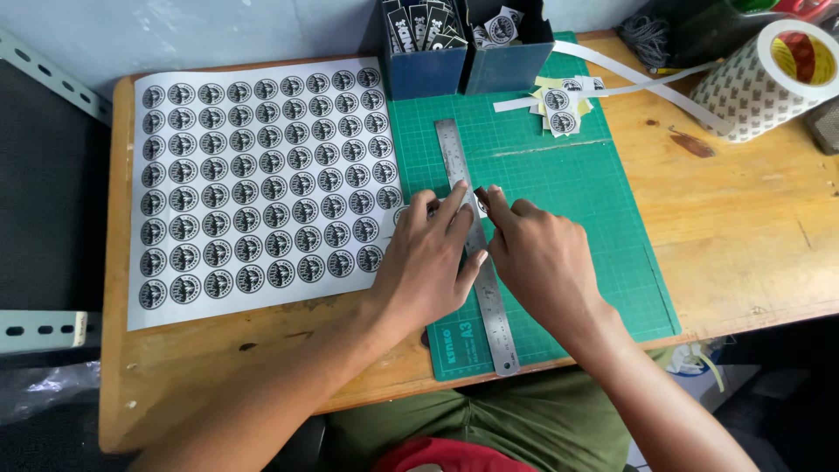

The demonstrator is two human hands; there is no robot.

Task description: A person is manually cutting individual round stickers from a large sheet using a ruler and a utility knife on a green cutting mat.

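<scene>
A long steel ruler [456,153] lies lengthwise on a green cutting mat [577,192]. My left hand [426,262] presses flat on the ruler's middle, fingers spread over it. My right hand [544,262] is just right of the ruler, with its fingers pinched around a small dark blade tip [481,194] at the ruler's edge; the tool itself is mostly hidden. A narrow white strip of round stickers [398,215] pokes out from under my left hand. A large white sheet of round black stickers [262,183] lies to the left.
Two blue boxes [468,65] with cut stickers stand at the mat's far edge. Beside them are a small pile of cut stickers [559,109] and long paper offcuts [647,83]. A big tape roll [773,79] sits at the far right of the wooden table [752,227].
</scene>
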